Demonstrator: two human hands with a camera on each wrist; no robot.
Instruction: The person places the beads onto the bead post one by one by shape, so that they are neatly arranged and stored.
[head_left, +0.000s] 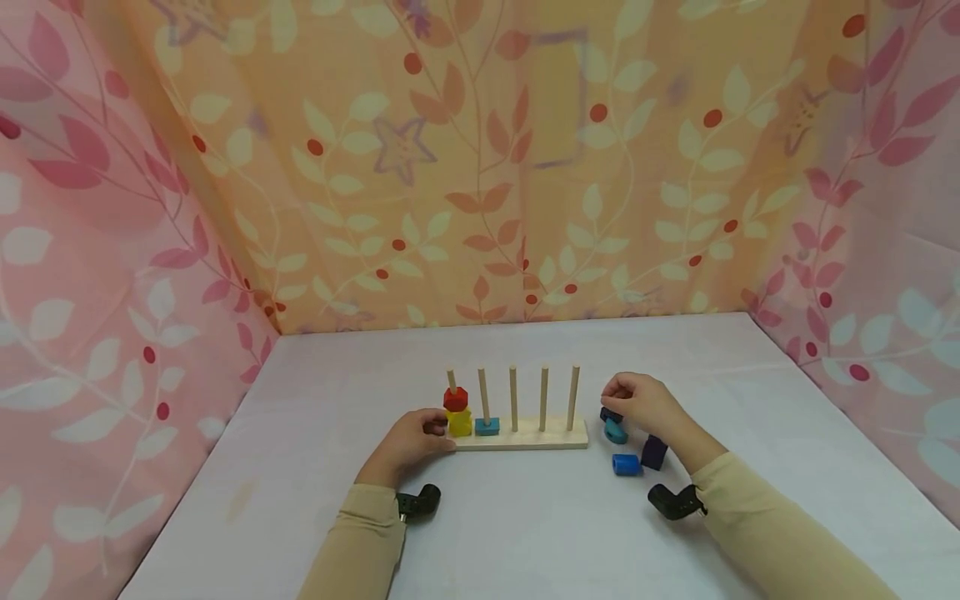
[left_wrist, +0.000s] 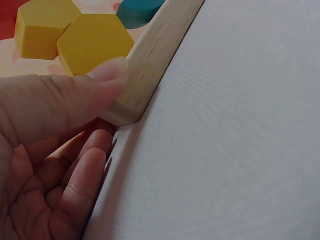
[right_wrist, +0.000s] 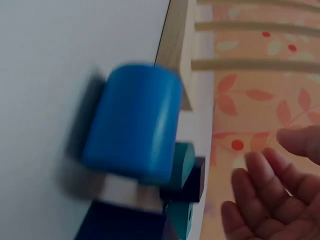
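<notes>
A wooden peg board [head_left: 525, 444] with several upright pegs stands mid-table. My left hand [head_left: 408, 443] grips its left end, thumb [left_wrist: 107, 80] against the wood beside a yellow hexagonal block [left_wrist: 95, 42]. On the leftmost peg a red block [head_left: 455, 399] sits above yellow blocks [head_left: 460, 423]; a teal block [head_left: 487, 427] is around the second peg. My right hand [head_left: 643, 404] hovers over loose blocks right of the board, its fingers [right_wrist: 260, 172] loosely bent with nothing between them. Nearest it are a dark block [head_left: 611, 414] and a teal rounded block [head_left: 616, 432].
A blue rounded block [head_left: 626, 465] and a dark purple block [head_left: 654, 452] lie closer to the front, near the right wrist. Dark wrist cameras [head_left: 420, 502] jut from both sleeves. Patterned cloth [head_left: 480, 167] walls the table's back and sides.
</notes>
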